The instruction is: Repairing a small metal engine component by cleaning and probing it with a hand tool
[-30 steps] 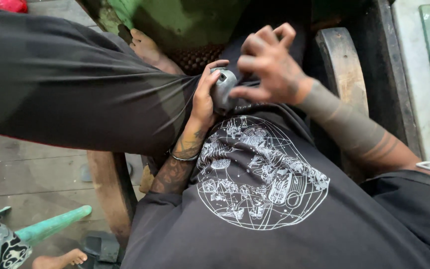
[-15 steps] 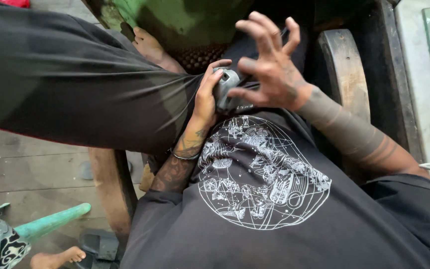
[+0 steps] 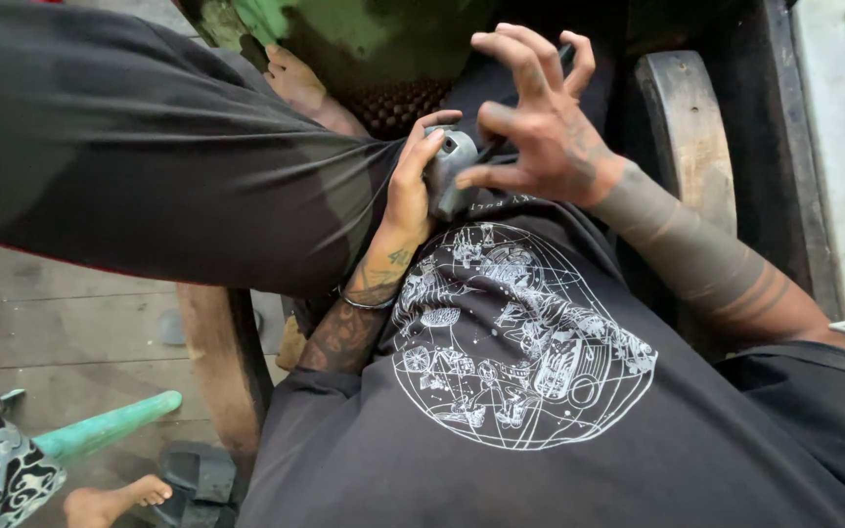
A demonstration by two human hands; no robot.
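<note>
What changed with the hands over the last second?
The right hand lifted off the small grey object, and its fingers spread and curled above it; only the thumb stays near. The left hand kept its hold on the object against the black printed shirt, and the legs did not move.

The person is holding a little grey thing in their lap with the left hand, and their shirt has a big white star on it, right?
Not quite. The head view shows the left hand holding the small grey thing in the lap, with the right hand above it, but the black shirt bears a big white round globe-like drawing, not a star.
</note>
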